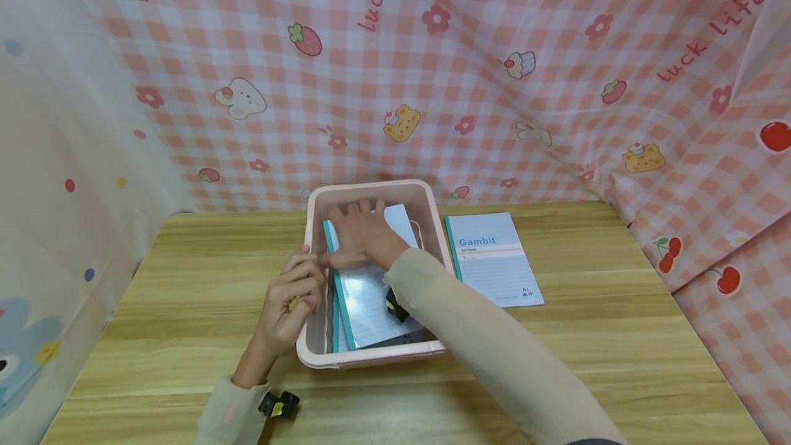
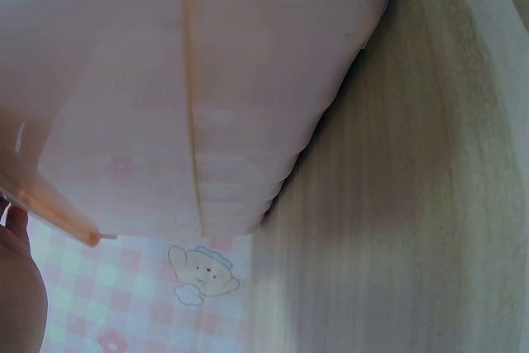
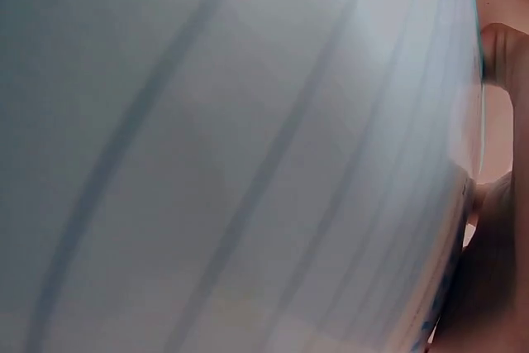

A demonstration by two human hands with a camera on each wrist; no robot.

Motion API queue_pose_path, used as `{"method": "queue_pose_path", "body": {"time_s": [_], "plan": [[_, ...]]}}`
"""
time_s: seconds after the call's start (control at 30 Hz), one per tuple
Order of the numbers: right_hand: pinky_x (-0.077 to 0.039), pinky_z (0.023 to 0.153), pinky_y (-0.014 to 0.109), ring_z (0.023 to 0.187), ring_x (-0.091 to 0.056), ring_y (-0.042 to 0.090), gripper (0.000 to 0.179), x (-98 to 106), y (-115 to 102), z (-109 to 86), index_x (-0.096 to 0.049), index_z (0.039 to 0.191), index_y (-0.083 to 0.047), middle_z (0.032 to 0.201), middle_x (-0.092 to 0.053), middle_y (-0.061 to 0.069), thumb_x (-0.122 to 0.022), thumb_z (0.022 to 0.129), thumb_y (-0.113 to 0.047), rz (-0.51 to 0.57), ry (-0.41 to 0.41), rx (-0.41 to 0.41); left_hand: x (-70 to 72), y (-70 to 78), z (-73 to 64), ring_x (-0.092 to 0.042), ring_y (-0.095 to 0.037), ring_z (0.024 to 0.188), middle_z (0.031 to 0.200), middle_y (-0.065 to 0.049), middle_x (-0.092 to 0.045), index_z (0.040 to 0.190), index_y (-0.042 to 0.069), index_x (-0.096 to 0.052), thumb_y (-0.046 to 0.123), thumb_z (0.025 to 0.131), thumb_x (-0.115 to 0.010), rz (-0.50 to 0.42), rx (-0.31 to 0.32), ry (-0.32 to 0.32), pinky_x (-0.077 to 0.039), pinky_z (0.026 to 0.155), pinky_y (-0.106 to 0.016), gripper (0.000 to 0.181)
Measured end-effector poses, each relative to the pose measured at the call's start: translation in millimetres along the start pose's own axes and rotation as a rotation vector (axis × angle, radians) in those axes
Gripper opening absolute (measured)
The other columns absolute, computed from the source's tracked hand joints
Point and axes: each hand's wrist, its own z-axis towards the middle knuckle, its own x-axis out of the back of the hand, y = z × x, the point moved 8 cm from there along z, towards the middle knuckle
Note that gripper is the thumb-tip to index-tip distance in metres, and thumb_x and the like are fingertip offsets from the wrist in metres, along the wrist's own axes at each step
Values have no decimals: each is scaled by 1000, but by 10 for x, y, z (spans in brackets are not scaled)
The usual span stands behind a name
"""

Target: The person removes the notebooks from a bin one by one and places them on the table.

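Observation:
My left hand grips the left rim of a pale pink plastic bin, fingers curled over the edge. In the left wrist view the bin's outer side wall fills much of the picture. My right hand reaches inside the bin, spread over the upper part of a notebook with a white lined cover and teal spine. Its thumb stretches out toward the left rim. Under that notebook, another teal-spined notebook shows along the left. The lined cover fills the right wrist view.
A Gambit notebook lies flat on the wooden table, just right of the bin. Behind the bin hangs a pink checked cloth. A pale curtain borders the left side.

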Motion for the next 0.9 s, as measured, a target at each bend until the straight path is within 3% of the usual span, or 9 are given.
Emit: {"method": "queue_pose_path", "body": {"time_s": [0.57, 0.73, 0.9], "plan": [[-14, 117, 71, 150, -29, 42, 80, 210, -28, -49, -33, 155, -31, 161, -36, 17, -52, 89, -71, 25, 48, 24, 12, -19, -6, -47, -25, 88, 74, -6, -52, 60, 14, -45, -10, 71, -40, 12, 15, 2, -31, 113, -43, 27], [-20, 114, 66, 145, -34, 42, 80, 317, -15, -66, -32, 156, -33, 157, -41, 16, -53, 89, -71, 40, 80, 19, 13, -30, -13, -46, -23, 87, 74, -5, -51, 60, 14, -45, -10, 72, -40, 22, 35, -2, -30, 116, -42, 27], [-23, 111, 65, 140, -39, 38, 85, 470, -23, -93, -34, 156, -26, 150, -47, 16, -52, 87, -73, 28, 95, 18, 13, -19, -2, -46, -24, 87, 73, -5, -50, 59, 14, -44, -10, 73, -40, 21, 29, 0, -30, 116, -44, 27]]}}
